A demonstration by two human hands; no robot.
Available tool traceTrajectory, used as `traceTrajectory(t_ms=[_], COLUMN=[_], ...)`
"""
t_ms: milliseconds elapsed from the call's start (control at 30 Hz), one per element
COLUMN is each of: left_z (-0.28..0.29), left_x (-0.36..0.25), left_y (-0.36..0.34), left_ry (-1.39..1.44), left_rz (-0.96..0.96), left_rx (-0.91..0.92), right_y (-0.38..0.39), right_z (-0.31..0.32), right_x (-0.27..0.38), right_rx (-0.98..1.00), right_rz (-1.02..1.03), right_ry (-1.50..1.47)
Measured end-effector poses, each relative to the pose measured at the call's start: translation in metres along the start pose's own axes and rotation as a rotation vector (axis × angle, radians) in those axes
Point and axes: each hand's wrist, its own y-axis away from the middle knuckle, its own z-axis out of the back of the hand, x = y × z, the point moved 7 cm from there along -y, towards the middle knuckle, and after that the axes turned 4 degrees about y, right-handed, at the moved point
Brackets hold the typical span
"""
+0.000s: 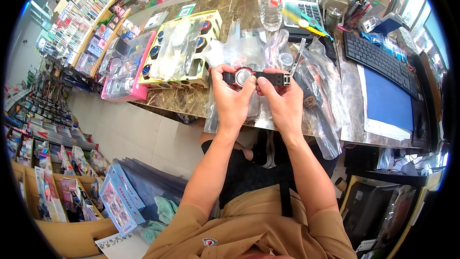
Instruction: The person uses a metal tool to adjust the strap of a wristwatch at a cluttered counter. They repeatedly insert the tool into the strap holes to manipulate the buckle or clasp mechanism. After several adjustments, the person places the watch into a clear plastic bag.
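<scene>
Over the front part of the counter I hold a black wristwatch (244, 76) with a silvery round centre and red trim. My left hand (231, 97) has its fingers and thumb closed round the case. My right hand (283, 103) pinches the black strap, whose metal buckle pokes out at the right. Clear plastic bags (242, 50) lie crumpled behind and below the hands. To the right, a long clear bag (328, 110) with dark contents hangs over the counter's edge. A slim metal tool (300, 52) rests near my right fingertips.
At the left stand a yellow display box (211, 21) with round watches and a pink-edged clear box (139, 93). Behind are a water bottle (269, 5), a calculator (304, 5) and yellow-handled scissors (309, 25). A keyboard (381, 62) and blue folder (388, 98) lie to the right.
</scene>
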Motion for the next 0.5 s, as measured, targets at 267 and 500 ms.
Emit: traceTrajectory(t_ms=[267, 500], left_z=[-0.021, -0.029], left_x=[-0.003, 0.013], left_y=[0.021, 0.045], left_ry=[-0.196, -0.191], left_rz=[-0.070, -0.043], left_rx=[-0.047, 0.022], right_y=[0.000, 0.004], right_z=[0.007, 0.025], right_x=[0.002, 0.023], right_rx=[-0.056, -0.097], right_rz=[-0.037, -0.043], right_ry=[-0.057, 0.192])
